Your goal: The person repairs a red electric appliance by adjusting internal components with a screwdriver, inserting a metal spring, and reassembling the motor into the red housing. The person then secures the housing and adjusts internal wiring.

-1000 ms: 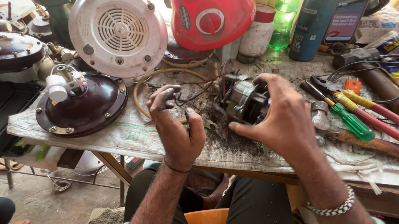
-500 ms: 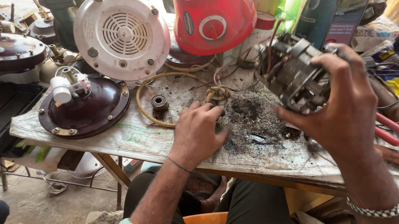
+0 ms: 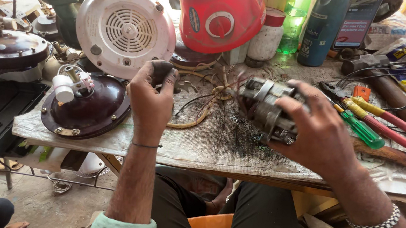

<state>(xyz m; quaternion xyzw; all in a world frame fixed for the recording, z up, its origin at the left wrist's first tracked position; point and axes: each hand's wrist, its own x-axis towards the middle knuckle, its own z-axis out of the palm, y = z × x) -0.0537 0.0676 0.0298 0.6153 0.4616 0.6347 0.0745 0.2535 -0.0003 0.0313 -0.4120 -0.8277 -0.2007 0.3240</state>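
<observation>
Right hand [image 3: 320, 134] has its fingers spread fairly wide and wrapped over a small electric motor [image 3: 266, 109], thumb underneath, the rest over the top and far side, so it's properly gripped. The motor is held just above the workbench [image 3: 219, 147], over the dirty, soot-stained middle patch, a bit right of centre and closer to the front edge than the back. Its long axis runs roughly along the bench, tilted a little so the left end sits higher and further back. That exposed end, with the windings and loose wires, points left toward the other hand.

Left hand [image 3: 152, 97] is curled almost closed, fingertips pinched narrow around a small dark round part [image 3: 161, 69]. Can't really tell what the part is, it's mostly hidden by the fingers. That hand hovers over the bench left of centre, just in front of the white vented cover [image 3: 126, 31], and near the dark maroon dome housing [image 3: 88, 106] that sits at the front left corner.

A tangle of wires [image 3: 199, 103] lies on the bench between the two hands. The red mixer base [image 3: 222, 9] stands along the back edge. Green-handled screwdriver [image 3: 363, 130] and red-handled pliers [image 3: 395, 121] are lying toward the right side, just beyond the right hand.
</observation>
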